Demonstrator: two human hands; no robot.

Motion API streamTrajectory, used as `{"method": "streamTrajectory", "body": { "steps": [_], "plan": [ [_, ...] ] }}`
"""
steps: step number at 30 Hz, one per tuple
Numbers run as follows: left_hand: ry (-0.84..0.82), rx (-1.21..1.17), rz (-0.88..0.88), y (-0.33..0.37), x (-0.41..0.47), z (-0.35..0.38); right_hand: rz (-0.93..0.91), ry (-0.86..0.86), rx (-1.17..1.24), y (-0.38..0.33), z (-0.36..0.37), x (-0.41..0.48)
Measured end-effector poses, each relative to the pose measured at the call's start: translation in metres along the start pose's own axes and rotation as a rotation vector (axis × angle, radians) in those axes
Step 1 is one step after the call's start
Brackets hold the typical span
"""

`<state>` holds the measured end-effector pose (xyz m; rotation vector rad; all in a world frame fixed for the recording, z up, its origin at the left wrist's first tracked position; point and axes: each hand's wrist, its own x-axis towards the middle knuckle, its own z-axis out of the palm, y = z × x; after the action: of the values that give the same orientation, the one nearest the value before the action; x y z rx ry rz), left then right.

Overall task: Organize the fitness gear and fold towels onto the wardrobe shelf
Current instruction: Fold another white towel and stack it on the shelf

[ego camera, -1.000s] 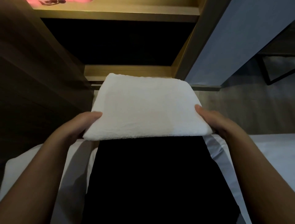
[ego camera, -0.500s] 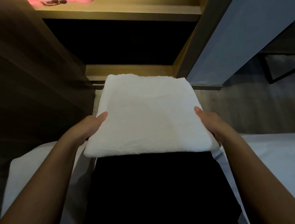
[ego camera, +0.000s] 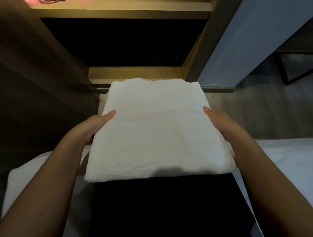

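Observation:
A folded white towel (ego camera: 157,130) is held flat in front of me, in the middle of the head view. My left hand (ego camera: 94,125) grips its left edge, thumb on top and fingers hidden underneath. My right hand (ego camera: 221,123) grips the right edge the same way. Beyond the towel's far edge stands the open wardrobe with a lower wooden shelf (ego camera: 135,72) and a lit upper shelf (ego camera: 122,12). A pink item (ego camera: 33,1) shows on the upper shelf at the top left.
The dark wardrobe door (ego camera: 39,84) stands open on the left. A grey-blue panel (ego camera: 245,38) rises on the right, with grey floor (ego camera: 262,110) beside it. White bedding (ego camera: 288,160) lies below both arms, and my dark clothing (ego camera: 160,208) fills the bottom centre.
The towel has come nearer to me and appears larger and lower in view. Both hands keep the same grip on its side edges.

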<state>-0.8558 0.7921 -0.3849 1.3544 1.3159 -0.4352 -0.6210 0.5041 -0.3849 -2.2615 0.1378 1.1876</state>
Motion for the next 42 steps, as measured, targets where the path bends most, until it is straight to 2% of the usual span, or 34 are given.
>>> {"method": "streamTrajectory", "body": {
  "steps": [3, 5, 8, 12, 14, 16, 18, 20, 22, 23, 25, 27, 30, 31, 33, 35, 37, 39, 42],
  "plan": [
    [-0.039, -0.134, 0.016, 0.017, 0.004, -0.001, 0.023, -0.053, 0.085, -0.016, -0.004, 0.009],
    [0.047, -0.155, 0.019, 0.035, 0.007, 0.01, -0.01, -0.002, 0.132, -0.03, -0.001, 0.016],
    [0.317, -0.003, 0.08, 0.045, 0.019, 0.019, -0.111, 0.139, 0.028, -0.036, 0.007, 0.027],
    [0.357, 0.112, 0.14, 0.036, 0.028, 0.017, -0.103, 0.155, -0.002, -0.025, 0.008, 0.034],
    [0.424, 0.256, 0.186, 0.04, 0.027, 0.017, -0.115, 0.2, -0.076, -0.029, 0.008, 0.036],
    [0.548, 0.48, 0.317, 0.051, 0.025, 0.018, -0.215, 0.3, -0.167, -0.041, 0.01, 0.035],
    [0.603, 0.577, 0.535, 0.063, 0.02, 0.033, -0.405, 0.366, -0.248, -0.054, 0.021, 0.033],
    [0.52, 0.653, 0.715, 0.073, 0.011, 0.061, -0.588, 0.321, -0.418, -0.066, 0.04, 0.026],
    [0.427, 0.869, 0.79, 0.073, 0.013, 0.089, -0.68, 0.245, -0.697, -0.07, 0.059, 0.024],
    [0.402, 0.958, 0.781, 0.07, 0.017, 0.096, -0.679, 0.231, -0.778, -0.068, 0.064, 0.026],
    [0.395, 0.99, 0.718, 0.064, 0.027, 0.092, -0.626, 0.224, -0.8, -0.065, 0.061, 0.033],
    [0.407, 0.889, 0.604, 0.058, 0.035, 0.078, -0.536, 0.212, -0.734, -0.058, 0.053, 0.039],
    [0.41, 0.719, 0.328, 0.056, 0.041, 0.054, -0.352, 0.233, -0.644, -0.058, 0.045, 0.041],
    [0.436, 0.733, 0.309, 0.059, 0.039, 0.052, -0.33, 0.268, -0.664, -0.062, 0.045, 0.039],
    [0.514, 0.79, 0.484, 0.068, 0.03, 0.063, -0.449, 0.329, -0.725, -0.073, 0.052, 0.031],
    [0.488, 0.84, 0.699, 0.076, 0.019, 0.086, -0.644, 0.29, -0.8, -0.08, 0.066, 0.023],
    [0.425, 0.967, 0.752, 0.072, 0.017, 0.105, -0.686, 0.225, -0.892, -0.076, 0.077, 0.02],
    [0.417, 0.986, 0.683, 0.066, 0.026, 0.1, -0.623, 0.225, -0.869, -0.067, 0.071, 0.025],
    [0.417, 0.767, 0.382, 0.06, 0.037, 0.064, -0.401, 0.219, -0.694, -0.058, 0.046, 0.031]
  ]
}}
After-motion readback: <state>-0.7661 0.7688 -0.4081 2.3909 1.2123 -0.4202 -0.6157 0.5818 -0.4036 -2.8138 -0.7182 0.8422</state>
